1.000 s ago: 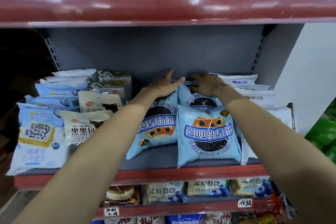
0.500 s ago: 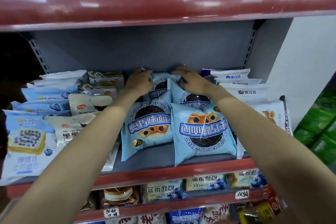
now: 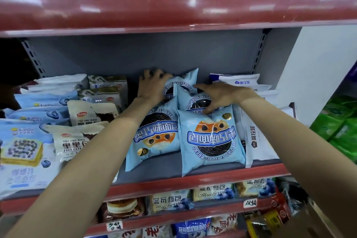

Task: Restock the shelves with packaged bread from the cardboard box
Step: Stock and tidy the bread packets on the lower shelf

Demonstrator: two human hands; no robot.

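Several light-blue Ao Qiao bread packs lie in two rows in the middle of the grey shelf (image 3: 146, 170). The front left pack (image 3: 154, 137) and the front right pack (image 3: 210, 141) lean back on the ones behind. My left hand (image 3: 152, 87) reaches to the back of the shelf, and its fingers curl round the left top corner of the rearmost pack (image 3: 186, 81). My right hand (image 3: 218, 96) rests with spread fingers on the second pack (image 3: 191, 102) of the right row. No cardboard box is in view.
White packs (image 3: 257, 137) stand right of the blue rows. Cream Hei Hei Bao packs (image 3: 77, 141) and blue toast packs (image 3: 23, 150) fill the left. A red shelf (image 3: 173, 6) hangs overhead. Blueberry bread (image 3: 212, 193) lies on the shelf below, and green packs (image 3: 340, 121) sit far right.
My left hand went from lying flat to curling round the rearmost pack, which now stands more upright. My right hand slid a little forward onto the second pack.
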